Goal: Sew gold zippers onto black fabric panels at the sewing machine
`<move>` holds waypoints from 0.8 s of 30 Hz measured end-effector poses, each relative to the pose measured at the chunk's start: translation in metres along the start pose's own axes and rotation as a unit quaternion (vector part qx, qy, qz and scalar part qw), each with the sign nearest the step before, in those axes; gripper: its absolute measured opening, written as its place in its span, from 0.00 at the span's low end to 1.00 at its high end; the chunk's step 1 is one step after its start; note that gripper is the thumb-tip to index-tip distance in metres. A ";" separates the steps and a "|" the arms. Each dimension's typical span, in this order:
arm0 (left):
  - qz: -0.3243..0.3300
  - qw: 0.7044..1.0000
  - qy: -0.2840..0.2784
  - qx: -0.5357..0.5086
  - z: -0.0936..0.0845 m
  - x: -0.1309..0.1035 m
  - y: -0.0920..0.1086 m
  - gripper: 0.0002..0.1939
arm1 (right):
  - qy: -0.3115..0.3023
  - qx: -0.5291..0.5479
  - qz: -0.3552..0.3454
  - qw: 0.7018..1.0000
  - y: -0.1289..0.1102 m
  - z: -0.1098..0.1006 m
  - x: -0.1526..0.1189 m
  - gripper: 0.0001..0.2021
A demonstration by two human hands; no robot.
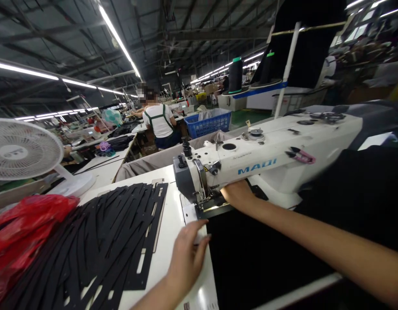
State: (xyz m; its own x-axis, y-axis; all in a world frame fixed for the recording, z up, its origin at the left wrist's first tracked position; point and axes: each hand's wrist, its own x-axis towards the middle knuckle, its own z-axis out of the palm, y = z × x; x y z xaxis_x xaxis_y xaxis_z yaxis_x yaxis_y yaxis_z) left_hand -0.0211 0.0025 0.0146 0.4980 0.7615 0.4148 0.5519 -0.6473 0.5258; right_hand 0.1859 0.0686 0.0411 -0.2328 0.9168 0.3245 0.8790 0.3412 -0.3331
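A white sewing machine [266, 157] stands on a white table [166, 254]. Black fabric [257, 254] spreads below and right of its head, with a black strip [218, 211] under the needle area. My right hand [239, 193] reaches beneath the machine arm, beside the needle area; its fingers are hidden there. Near the fabric's left edge is my left hand [189, 247], thumb and forefinger apart, with nothing visible between them. Many flat black pieces with slots [121, 232] lie overlapping to the left of that hand.
Red plastic [31, 228] and a white fan [24, 150] are at the left. Thread cones [236, 75] stand on a holder behind the machine. Pink-handled snips [302, 156] rest on the machine. Farther back are a blue basket [208, 125] and a seated person [160, 122].
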 end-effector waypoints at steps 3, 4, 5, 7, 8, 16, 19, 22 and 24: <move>0.033 0.991 0.017 0.129 0.001 0.017 -0.024 0.11 | -0.007 -0.015 -0.060 0.998 -0.014 0.014 -0.035 0.07; 0.044 0.987 0.007 0.153 0.005 0.022 -0.030 0.08 | -0.005 -0.017 -0.085 0.996 -0.017 0.019 -0.042 0.08; 0.054 0.984 0.000 0.167 0.008 0.027 -0.034 0.07 | -0.006 -0.015 -0.106 0.994 -0.019 0.024 -0.047 0.09; 0.070 0.981 -0.004 0.180 0.014 0.032 -0.038 0.07 | -0.016 -0.006 -0.128 0.992 -0.020 0.031 -0.048 0.12; 0.077 0.980 -0.002 0.183 0.016 0.032 -0.038 0.07 | -0.025 -0.003 -0.131 0.991 -0.018 0.032 -0.046 0.12; 0.117 0.975 -0.002 0.191 0.014 0.032 -0.038 0.09 | -0.042 0.007 -0.147 0.988 -0.010 0.028 -0.039 0.13; 0.119 0.974 -0.003 0.195 0.015 0.034 -0.040 0.09 | -0.043 0.003 -0.138 0.990 -0.011 0.030 -0.039 0.15; 0.119 0.974 -0.006 0.195 0.016 0.035 -0.042 0.09 | -0.043 -0.003 -0.136 0.990 -0.012 0.031 -0.037 0.16; 0.115 0.974 -0.007 0.194 0.015 0.036 -0.043 0.08 | -0.042 -0.007 -0.132 0.990 -0.012 0.032 -0.035 0.16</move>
State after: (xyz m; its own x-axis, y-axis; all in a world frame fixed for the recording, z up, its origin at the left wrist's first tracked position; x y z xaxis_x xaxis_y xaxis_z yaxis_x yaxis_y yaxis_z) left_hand -0.0169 0.0569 -0.0041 0.6465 0.5954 0.4770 0.6339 -0.7671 0.0985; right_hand 0.1704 0.0385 0.0057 -0.4889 0.8102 0.3234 0.7879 0.5692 -0.2349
